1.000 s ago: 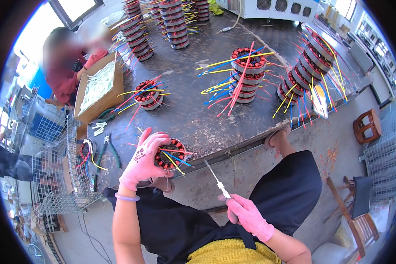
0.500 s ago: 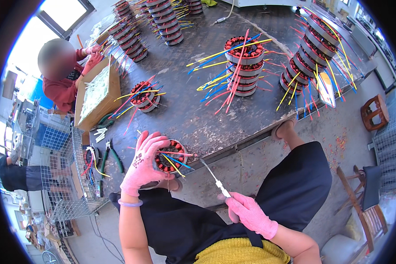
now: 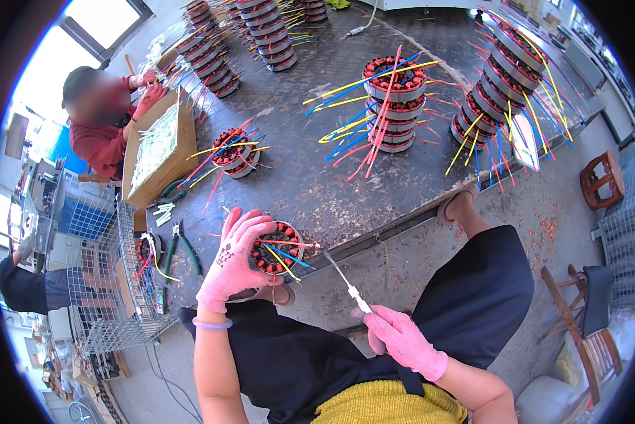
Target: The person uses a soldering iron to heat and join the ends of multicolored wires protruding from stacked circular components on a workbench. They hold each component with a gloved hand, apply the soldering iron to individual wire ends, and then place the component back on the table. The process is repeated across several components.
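Note:
My left hand (image 3: 233, 265), in a pink glove, is closed round the rim of a motor stator (image 3: 280, 230) with red windings, at the table's near edge. Red, yellow and blue leads (image 3: 283, 256) run across its bore and out to the right. My right hand (image 3: 404, 339), also gloved in pink, is closed on a slim tool (image 3: 353, 288) with a thin metal shaft and a white collar; its exact kind is unclear. The shaft's tip points at the end of the red leads, very close to it; whether they touch I cannot tell.
Stacks of stators (image 3: 395, 116) and a leaning stack (image 3: 497, 92) stand on the dark table (image 3: 317, 191). A single stator (image 3: 234, 152), green-handled pliers (image 3: 183, 251) and white sleeves (image 3: 163, 213) lie at left. Beyond a cardboard box (image 3: 148, 180) works another person (image 3: 102, 145).
The tool's tip has come up slightly to the leads' end, and their end looks less spread. My left hand still holds the stator. The whole view has shifted a little.

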A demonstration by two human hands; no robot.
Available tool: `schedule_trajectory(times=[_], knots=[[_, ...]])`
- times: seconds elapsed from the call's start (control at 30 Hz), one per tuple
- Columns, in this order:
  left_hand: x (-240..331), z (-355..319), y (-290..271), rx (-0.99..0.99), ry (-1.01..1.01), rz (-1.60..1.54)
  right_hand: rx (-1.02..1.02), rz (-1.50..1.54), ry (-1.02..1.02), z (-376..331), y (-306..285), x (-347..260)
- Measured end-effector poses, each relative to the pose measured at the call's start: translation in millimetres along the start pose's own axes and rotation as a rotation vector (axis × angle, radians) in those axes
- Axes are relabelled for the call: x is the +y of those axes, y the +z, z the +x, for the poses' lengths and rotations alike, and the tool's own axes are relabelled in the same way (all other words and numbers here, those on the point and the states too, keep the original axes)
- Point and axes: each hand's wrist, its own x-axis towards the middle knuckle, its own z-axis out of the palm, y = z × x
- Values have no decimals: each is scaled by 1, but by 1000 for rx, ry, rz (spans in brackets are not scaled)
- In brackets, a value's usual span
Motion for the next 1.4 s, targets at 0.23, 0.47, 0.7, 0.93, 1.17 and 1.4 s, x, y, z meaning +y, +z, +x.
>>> schedule_trajectory(times=[0.23,0.47,0.7,0.93,1.17,1.4], knots=[[2,0,1,-1,-13,-1,37,92,24,-1,3,-1],[3,3,1,0,-13,-2,32,121,0,-2,4,-2],[4,0,1,16,-9,16,-2,184,-22,3,4,11],[9,4,2,13,-19,14,-13,180,-20,2,2,9],[3,1,0,9,-1,14,41,67,-18,0,4,2],[-2,-2,-1,5,8,-6,36,99,19,-1,6,-3]])
